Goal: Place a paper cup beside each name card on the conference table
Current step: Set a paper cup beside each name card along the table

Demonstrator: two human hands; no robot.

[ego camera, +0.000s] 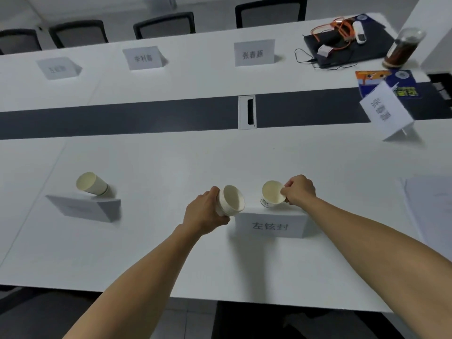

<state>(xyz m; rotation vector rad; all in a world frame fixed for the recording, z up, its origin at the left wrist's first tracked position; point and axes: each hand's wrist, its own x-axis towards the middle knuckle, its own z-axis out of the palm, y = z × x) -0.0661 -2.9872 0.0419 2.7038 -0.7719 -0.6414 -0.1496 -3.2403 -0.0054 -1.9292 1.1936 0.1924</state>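
Observation:
My left hand (pixel 208 211) grips a white paper cup, or a stack of them, (pixel 231 200) just left of the near name card (pixel 270 225). My right hand (pixel 299 189) pinches the rim of a second paper cup (pixel 271 195) that stands just behind that card. Another cup (pixel 91 183) stands behind the blank-backed name card (pixel 84 207) at the near left. Name cards without cups stand across the table (pixel 58 67), (pixel 143 58), (pixel 254 53), and one card (pixel 386 111) at the right end.
The white conference table (pixel 171 162) has a dark central strip with a cable port (pixel 247 112). At the far right lie a laptop with orange cables (pixel 342 44), a jar (pixel 403 46) and a booklet (pixel 384 80). Papers (pixel 430 199) lie at right. Chairs (pixel 166 25) line the far side.

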